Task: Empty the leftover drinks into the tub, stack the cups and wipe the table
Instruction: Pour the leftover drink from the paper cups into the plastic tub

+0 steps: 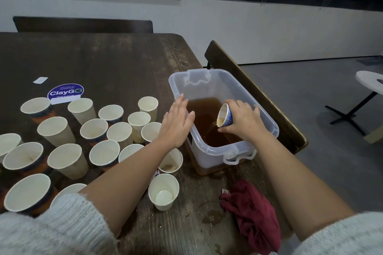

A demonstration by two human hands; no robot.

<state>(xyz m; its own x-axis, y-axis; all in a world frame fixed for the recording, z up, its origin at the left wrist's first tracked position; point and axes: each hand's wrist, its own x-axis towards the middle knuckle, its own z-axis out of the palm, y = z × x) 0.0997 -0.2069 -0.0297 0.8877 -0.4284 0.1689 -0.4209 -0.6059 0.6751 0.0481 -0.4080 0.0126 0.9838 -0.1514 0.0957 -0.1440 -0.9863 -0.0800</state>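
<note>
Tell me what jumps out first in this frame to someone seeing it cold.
The right hand tipping a blue-patterned paper cup so brown drink streams into the clear plastic tub, already holding brown liquid, at the table's right edge. Then the crowd of upright paper cups covering the table's left side, with the left hand flat near the tub's rim. A crumpled maroon cloth lies near spilled drops in front.

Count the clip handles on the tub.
2: the far handle sits on the end of the tub away from the person, and the near handle on the end towards them. None seems hidden.
</note>
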